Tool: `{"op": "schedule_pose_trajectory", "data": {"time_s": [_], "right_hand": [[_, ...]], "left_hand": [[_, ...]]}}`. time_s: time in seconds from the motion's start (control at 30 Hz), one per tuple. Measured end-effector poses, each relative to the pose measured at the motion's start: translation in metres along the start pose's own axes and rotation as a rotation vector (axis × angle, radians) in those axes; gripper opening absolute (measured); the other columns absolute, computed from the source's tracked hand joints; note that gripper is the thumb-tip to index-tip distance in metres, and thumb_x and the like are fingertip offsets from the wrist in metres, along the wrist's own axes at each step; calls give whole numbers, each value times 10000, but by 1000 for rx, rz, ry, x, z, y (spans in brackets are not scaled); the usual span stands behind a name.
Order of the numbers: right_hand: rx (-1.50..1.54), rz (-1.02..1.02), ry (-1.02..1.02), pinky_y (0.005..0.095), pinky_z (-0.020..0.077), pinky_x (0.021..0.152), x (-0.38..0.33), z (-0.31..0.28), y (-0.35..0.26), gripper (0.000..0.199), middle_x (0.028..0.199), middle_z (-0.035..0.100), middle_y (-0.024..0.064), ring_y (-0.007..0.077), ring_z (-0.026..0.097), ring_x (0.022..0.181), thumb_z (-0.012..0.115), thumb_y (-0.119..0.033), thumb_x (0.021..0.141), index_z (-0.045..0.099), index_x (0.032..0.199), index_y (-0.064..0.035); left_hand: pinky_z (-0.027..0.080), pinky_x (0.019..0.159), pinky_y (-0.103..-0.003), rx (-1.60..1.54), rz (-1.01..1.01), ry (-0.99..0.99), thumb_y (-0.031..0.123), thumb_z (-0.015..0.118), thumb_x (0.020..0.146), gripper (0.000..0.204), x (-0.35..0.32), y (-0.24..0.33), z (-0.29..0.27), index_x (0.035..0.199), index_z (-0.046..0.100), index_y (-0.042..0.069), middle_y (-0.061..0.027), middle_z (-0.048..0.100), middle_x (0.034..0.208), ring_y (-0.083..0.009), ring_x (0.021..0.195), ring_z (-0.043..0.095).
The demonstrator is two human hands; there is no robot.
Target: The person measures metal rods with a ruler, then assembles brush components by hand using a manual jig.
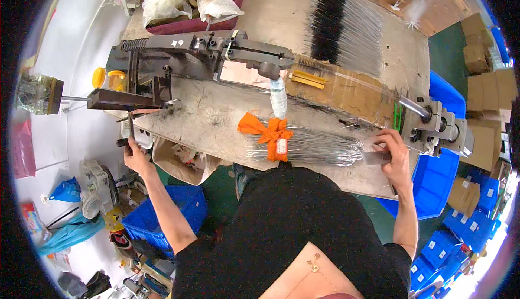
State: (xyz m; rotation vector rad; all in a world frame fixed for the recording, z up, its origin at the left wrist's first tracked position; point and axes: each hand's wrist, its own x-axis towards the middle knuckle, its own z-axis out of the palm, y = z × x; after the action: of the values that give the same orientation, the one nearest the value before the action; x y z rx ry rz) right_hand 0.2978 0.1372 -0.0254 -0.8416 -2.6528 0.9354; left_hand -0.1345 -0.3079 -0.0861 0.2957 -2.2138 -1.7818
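Note:
My left hand (137, 157) is closed round the dark handle of a lever (130, 128) at the left end of a black metal machine (189, 55). My right hand (397, 155) is at the table's right edge, its fingers curled beside a flat grey piece (376, 158). Whether it grips that piece or something thin is hidden. Between my hands lies a bundle of looped steel wires (325, 146), tied with an orange cloth strip (260, 128). A clear plastic-wrapped object (278, 98) hangs below the machine's dark round knob (269, 70).
Black-bristled wire brushes (327, 22) lie in a row at the back. A metal chuck (420, 109) stands at the right, beside a yellow holder's cardboard strip (346, 90). Blue bins (444, 179) stand at the right. A cloth sack (187, 163) hangs off the front-left edge.

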Motion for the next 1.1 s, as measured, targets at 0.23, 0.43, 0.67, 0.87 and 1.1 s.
{"op": "schedule_pose_trajectory", "data": {"time_s": [0.23, 0.43, 0.67, 0.87, 1.1], "right_hand": [[586, 233, 286, 233, 443, 591, -22, -35, 18, 82, 1060, 625, 124, 98, 520, 657, 582, -9, 870, 527, 921, -41], [598, 20, 658, 208, 356, 507, -31, -103, 13, 108, 844, 626, 97, 87, 465, 567, 558, -167, 954, 516, 931, -70], [632, 146, 634, 178, 318, 437, 29, -80, -58, 99, 755, 653, 79, 47, 432, 477, 551, -104, 948, 512, 1021, -49], [801, 48, 301, 224, 443, 510, 94, -49, -102, 153, 844, 678, 109, 90, 556, 539, 515, -88, 964, 513, 1107, -33], [-515, -219, -478, 475, 506, 730, 141, -70, -46, 322, 887, 656, 232, 396, 638, 824, 594, 7, 668, 690, 967, -64]], "left_hand": [[483, 720, -309, 14, -121, -258, 216, 592, 946, 343, -104, 28, 51, 1203, 504, 7, -65, 621, 1001, -156, 789, 579], [490, 793, -330, -125, -587, -1254, 216, 631, 903, 213, -232, 116, 181, 1003, 587, 34, -72, 607, 924, -154, 851, 575], [504, 731, -316, -1011, -1296, -1935, 322, 566, 946, 302, -243, 127, 213, 1070, 477, 61, -36, 595, 852, -125, 801, 591], [476, 835, -299, -435, -87, -1854, 407, 484, 990, 629, -246, 169, 181, 1445, 313, 8, -67, 611, 958, -163, 890, 596], [326, 533, -234, -34, 72, -1496, 304, 403, 1035, 385, -201, 192, 171, 1115, 654, 24, 68, 375, 602, -50, 568, 376]]}}
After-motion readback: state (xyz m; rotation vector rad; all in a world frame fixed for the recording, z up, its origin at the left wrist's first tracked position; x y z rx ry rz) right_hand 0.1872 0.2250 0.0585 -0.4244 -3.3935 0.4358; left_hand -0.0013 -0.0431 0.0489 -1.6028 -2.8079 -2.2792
